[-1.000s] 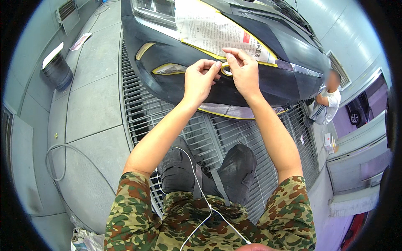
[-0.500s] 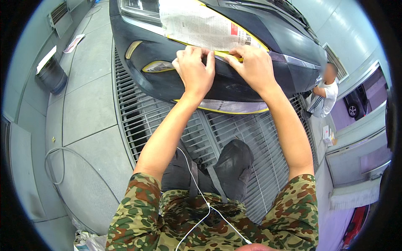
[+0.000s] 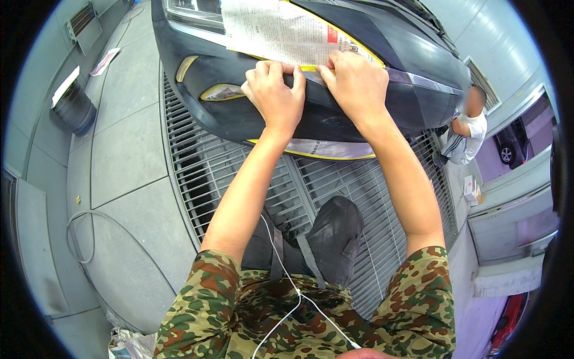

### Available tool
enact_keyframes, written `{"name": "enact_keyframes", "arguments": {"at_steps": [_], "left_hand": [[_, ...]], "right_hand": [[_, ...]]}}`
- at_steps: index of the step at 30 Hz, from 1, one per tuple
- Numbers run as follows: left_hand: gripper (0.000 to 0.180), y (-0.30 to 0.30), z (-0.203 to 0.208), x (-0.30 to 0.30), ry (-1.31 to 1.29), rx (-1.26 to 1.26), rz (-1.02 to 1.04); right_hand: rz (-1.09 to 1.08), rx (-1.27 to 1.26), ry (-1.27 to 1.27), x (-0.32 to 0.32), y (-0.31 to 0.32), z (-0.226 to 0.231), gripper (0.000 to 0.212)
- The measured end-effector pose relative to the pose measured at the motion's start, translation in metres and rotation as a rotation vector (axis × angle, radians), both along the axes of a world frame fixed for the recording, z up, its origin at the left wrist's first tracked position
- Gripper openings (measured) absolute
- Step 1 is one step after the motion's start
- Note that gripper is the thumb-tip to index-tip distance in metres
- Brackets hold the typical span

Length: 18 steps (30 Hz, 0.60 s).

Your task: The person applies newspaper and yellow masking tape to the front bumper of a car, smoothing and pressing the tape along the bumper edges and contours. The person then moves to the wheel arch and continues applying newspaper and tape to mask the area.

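A sheet of newspaper [image 3: 281, 36] covers the grille area of a dark car bumper [image 3: 323, 122], its edges bound with yellow masking tape [image 3: 309, 67]. Along the lower edge of the paper, my left hand [image 3: 275, 93] is closed, its curled fingers and thumb at the tape. Just to its right, my right hand [image 3: 357, 84] pinches the same tape line between thumb and fingers. A short bright stretch of tape shows between the two hands; their fingers hide the rest nearby.
Taped paper also covers a small bumper opening [image 3: 224, 92] and the lower intake [image 3: 326, 148]. Floor grating [image 3: 209, 167] lies below the car. A black bin [image 3: 75, 107] and a hose [image 3: 89, 239] are at left. Another person [image 3: 469, 134] crouches at right, near a white box [image 3: 472, 190].
My right hand has moved slightly up and left, closer to the tape edge, and the tape gap between the hands is shorter. My left hand has shifted only a little.
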<state>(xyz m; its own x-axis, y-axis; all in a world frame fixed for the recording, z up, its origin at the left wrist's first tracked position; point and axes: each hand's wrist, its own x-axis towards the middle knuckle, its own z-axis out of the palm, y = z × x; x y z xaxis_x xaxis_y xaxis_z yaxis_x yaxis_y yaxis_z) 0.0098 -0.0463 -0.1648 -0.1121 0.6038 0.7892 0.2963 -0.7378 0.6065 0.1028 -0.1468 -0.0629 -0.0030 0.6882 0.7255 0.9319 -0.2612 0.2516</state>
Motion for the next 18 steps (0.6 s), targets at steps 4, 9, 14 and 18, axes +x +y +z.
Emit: {"name": "enact_keyframes", "arguments": {"at_steps": [4,9,14,18], "left_hand": [[0.019,0.000,-0.002,0.000,-0.012,-0.035,0.018],[0.029,-0.011,-0.016,-0.007,-0.057,0.165,0.129],[0.074,-0.022,-0.030,-0.013,0.426,0.219,-0.151],[0.079,-0.021,-0.032,-0.014,0.513,0.228,-0.096]], "right_hand": [[-0.015,-0.004,0.011,-0.001,0.002,-0.003,0.025],[0.001,0.020,0.019,0.001,0.008,-0.008,0.024],[0.000,0.054,-0.024,0.002,0.011,-0.012,0.026],[0.010,0.060,0.006,0.000,0.009,-0.015,0.025]]}}
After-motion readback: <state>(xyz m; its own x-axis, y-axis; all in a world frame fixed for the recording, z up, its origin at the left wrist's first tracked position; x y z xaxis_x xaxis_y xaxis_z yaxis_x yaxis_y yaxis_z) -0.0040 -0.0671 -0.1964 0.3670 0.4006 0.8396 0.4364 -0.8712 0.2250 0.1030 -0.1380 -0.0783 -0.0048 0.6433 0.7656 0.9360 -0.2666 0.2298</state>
